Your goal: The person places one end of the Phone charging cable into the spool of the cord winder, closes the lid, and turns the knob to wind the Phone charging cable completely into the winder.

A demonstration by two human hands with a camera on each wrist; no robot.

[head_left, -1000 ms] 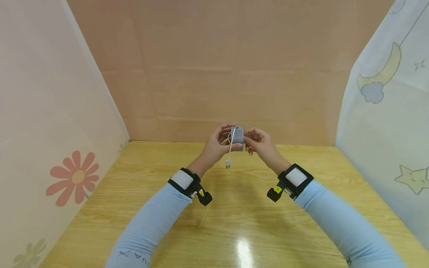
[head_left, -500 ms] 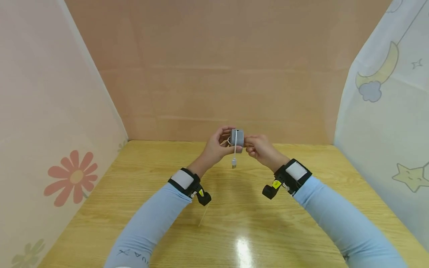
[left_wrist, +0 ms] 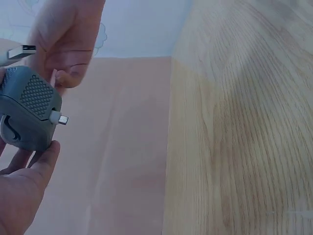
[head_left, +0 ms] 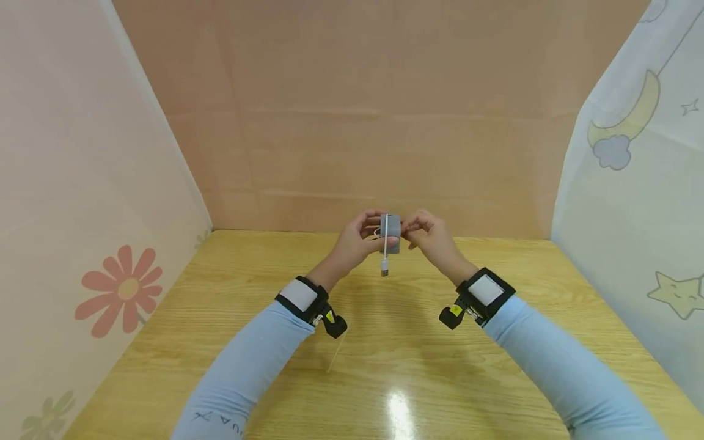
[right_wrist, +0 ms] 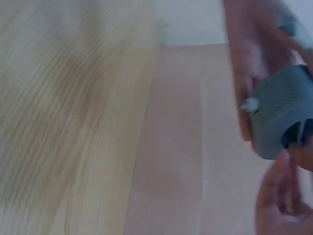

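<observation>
Above the far middle of the wooden table (head_left: 385,342), held up in the air between both hands, sits a small grey block-shaped device (head_left: 390,231) with a dotted texture on its faces. A white cable (head_left: 386,241) runs down over the front of it, and its metal USB plug (head_left: 384,267) hangs free just below the device, clear of the tabletop. In the left wrist view a short white stub with a metal tip (left_wrist: 59,118) pokes out from one side of the device, and the plug shows at the upper left edge of that picture. The left hand (head_left: 356,238) grips the device from its left side, thumb and fingers curled round it. The right hand (head_left: 431,237) meets the device from the right, its fingertips drawn together in a pinch at the upper right edge; whether they nip the cable or the casing itself cannot be told, and the right wrist view is too blurred to help. Both forearms wear light blue sleeves (head_left: 253,360), each with a black wrist strap carrying a white patch (head_left: 299,293). Behind the hands stands a plain peach-coloured back wall (head_left: 352,122); to the left is a pale panel with a red flower (head_left: 121,290), and to the right a white panel printed with a moon, a cloud and a star (head_left: 627,122).
</observation>
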